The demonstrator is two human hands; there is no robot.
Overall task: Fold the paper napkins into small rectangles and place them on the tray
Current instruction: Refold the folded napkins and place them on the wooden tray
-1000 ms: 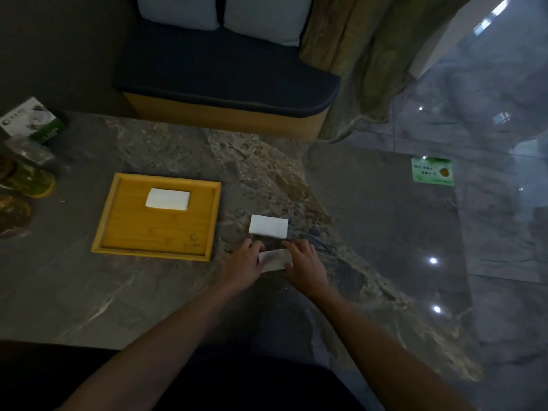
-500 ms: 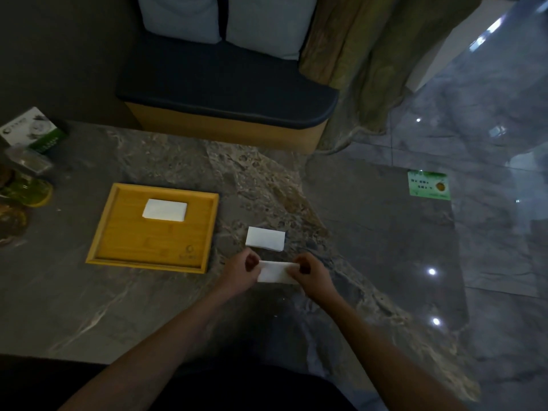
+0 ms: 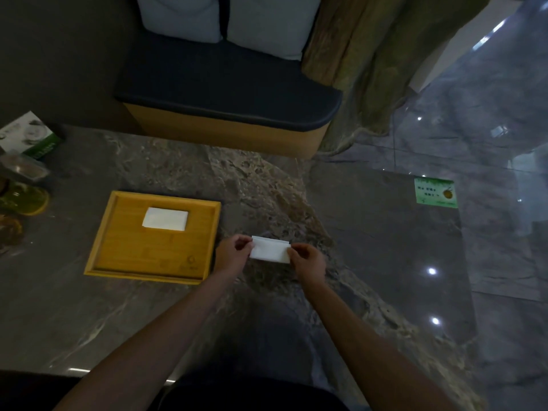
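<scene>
A folded white napkin point(image 3: 269, 252) is held just above the marble table point(image 3: 148, 315) to the right of the tray. My left hand point(image 3: 232, 253) pinches its left end and my right hand point(image 3: 307, 259) pinches its right end. A thin white strip of a second folded napkin point(image 3: 271, 239) shows behind its top edge; the rest of it is hidden. The yellow wooden tray point(image 3: 118, 250) lies to the left, with one folded napkin point(image 3: 165, 218) lying in its far half.
A green-and-white box point(image 3: 28, 137), a clear lid and jars with yellow-green contents point(image 3: 25, 198) stand at the table's left edge. A cushioned bench point(image 3: 228, 93) is beyond the table. The table's irregular right edge drops to a glossy floor with a green sticker point(image 3: 435, 192).
The napkin that my hands pressed flat on the table has been lifted and carried forward, over the other folded napkin. Both hands now pinch its ends.
</scene>
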